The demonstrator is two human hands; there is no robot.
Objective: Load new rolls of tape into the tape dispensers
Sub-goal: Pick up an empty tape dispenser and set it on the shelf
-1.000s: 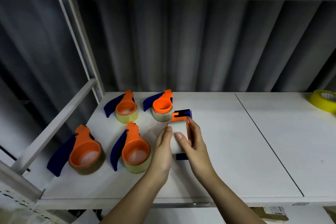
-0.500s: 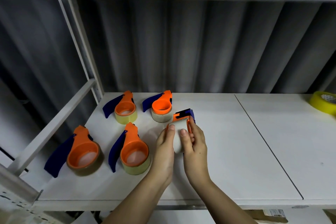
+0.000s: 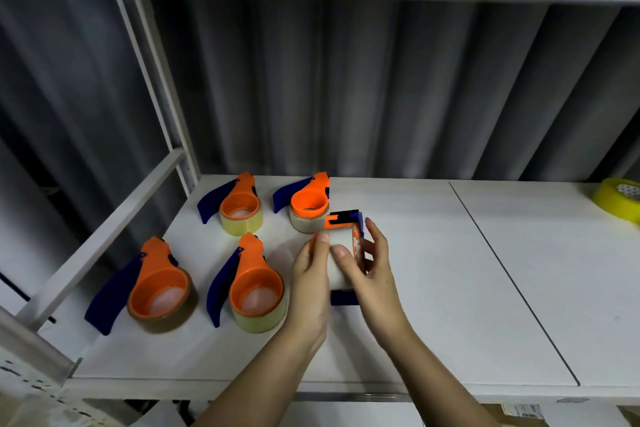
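Note:
Both hands hold an orange and blue tape dispenser (image 3: 343, 220) with a clear tape roll (image 3: 341, 241) in it, standing on edge over the white shelf (image 3: 433, 270). My left hand (image 3: 310, 274) presses its left side with the thumb on the roll. My right hand (image 3: 369, 265) wraps its right side, thumb on the roll's face. Its blue handle (image 3: 343, 298) pokes out below. Several loaded dispensers lie flat to the left: two at the back (image 3: 240, 206) (image 3: 310, 206) and two in front (image 3: 157, 289) (image 3: 254, 288).
A yellow tape roll (image 3: 618, 198) lies at the shelf's far right edge. A white metal upright and rail (image 3: 104, 236) bound the shelf on the left. A corrugated grey wall stands behind. A seam (image 3: 512, 281) splits the shelf boards.
The hands have turned the dispenser slightly, so its blue handle shows below again. My right fingers have spread wider round its right side.

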